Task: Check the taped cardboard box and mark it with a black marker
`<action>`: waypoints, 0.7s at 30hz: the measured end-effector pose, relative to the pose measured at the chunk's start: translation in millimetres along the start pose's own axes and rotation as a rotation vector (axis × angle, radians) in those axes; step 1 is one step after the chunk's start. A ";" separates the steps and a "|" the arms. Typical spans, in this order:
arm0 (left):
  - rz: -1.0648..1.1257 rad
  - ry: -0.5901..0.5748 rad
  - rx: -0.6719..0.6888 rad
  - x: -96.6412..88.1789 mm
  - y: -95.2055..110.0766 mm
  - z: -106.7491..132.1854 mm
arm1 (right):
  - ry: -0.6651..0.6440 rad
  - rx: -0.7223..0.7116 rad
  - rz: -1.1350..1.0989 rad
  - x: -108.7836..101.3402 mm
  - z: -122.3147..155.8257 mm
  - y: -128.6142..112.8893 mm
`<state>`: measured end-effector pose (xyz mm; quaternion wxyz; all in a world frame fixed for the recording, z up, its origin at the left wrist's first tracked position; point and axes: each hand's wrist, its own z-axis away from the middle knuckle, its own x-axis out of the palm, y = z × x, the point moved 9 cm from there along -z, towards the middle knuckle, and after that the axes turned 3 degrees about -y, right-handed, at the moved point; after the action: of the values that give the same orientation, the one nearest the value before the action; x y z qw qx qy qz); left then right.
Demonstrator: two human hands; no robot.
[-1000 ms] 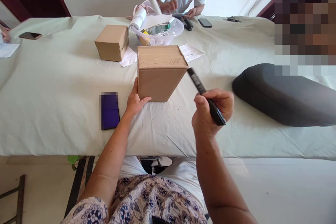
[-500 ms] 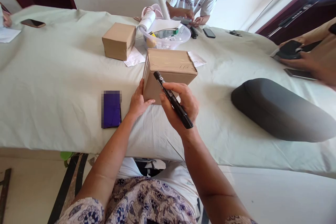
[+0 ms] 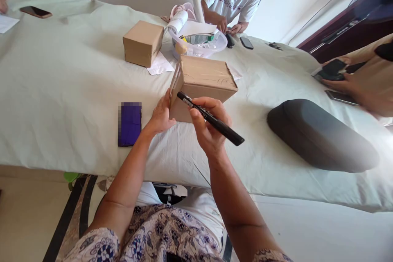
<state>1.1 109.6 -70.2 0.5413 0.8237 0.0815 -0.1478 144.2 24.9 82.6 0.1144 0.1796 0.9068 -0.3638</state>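
Before the cardboard box (image 3: 208, 80), your right hand (image 3: 215, 137) clamps the black marker (image 3: 217, 123), which looks light, stiff, best held mid-barrel; your left hand (image 3: 161, 116), thumb and fingers apart, braces the box's left side on the cloth (image 3: 76, 90), where the card may dent, so press flat

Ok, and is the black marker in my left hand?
No, your right hand grips the black marker, while your left hand touches the nearer cardboard box.
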 end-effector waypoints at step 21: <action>0.707 -0.064 -0.069 -21.7 83.9 3.8 | -0.657 0.505 -0.302 62.2 55.2 43.6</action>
<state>4.7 73.0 8.4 0.5887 0.7773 -0.2206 0.0256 109.7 30.6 -4.6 0.2947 -0.0577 0.7210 -0.6245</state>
